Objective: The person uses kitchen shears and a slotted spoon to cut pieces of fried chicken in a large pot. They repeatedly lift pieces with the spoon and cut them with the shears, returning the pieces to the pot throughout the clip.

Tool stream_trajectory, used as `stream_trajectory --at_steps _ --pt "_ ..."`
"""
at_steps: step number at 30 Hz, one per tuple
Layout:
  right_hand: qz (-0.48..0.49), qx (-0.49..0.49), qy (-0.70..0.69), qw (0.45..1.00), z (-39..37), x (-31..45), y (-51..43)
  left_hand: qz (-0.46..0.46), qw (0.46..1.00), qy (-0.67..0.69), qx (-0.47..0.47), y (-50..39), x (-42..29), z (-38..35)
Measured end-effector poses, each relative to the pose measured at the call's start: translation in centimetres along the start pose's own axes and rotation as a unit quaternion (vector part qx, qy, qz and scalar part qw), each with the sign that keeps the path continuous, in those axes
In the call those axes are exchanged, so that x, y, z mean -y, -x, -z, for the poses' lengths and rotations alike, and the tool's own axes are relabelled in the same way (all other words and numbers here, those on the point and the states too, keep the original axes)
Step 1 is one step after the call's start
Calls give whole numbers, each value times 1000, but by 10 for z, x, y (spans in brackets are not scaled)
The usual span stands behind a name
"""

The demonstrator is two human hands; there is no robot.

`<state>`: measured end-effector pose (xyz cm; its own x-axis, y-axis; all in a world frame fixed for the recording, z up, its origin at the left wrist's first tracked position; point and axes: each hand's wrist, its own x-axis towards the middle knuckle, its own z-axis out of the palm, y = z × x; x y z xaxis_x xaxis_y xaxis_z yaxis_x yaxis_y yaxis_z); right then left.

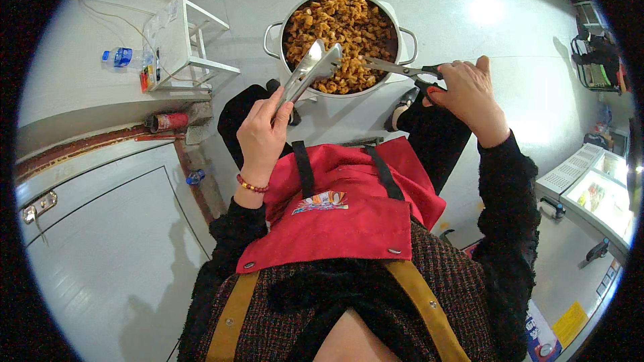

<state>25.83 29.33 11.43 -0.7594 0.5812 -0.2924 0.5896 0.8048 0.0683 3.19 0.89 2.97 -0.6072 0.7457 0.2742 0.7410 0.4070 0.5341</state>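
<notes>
A wide two-handled metal pot [290, 68] is heaped with browned, cut-up food pieces [347, 17], perhaps meat. My left hand [262, 133], with a beaded bracelet at the wrist, grips metal tongs [302, 78]. Their tips reach over the near side of the heap, around a piece of the food. From the right, my right hand [468, 93] holds black-handled scissors [397, 67]. The blades point left over the food, close to the tong tips. Whether they touch a piece I cannot tell.
A white stool [187, 45] stands left of the pot, beside a plastic bottle [121, 58]. A red cylindrical can [170, 121] lies near the white door [115, 221]. At the right is a lit refrigerated counter [568, 181]. A black rack [596, 60] stands at the far right.
</notes>
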Motion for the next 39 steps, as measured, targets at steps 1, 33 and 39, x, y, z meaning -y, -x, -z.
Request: stream_trajectory --at_steps 1,33,39 --pt "-7 0 34 999 2 -3 2 -4 1000 -4 4 0 2 1" --pt "-1 -129 327 936 12 10 -62 -2 997 -74 -21 -38 15 -6" --pt "19 -98 217 971 -20 -3 -87 50 993 -99 39 -58 8 -11"
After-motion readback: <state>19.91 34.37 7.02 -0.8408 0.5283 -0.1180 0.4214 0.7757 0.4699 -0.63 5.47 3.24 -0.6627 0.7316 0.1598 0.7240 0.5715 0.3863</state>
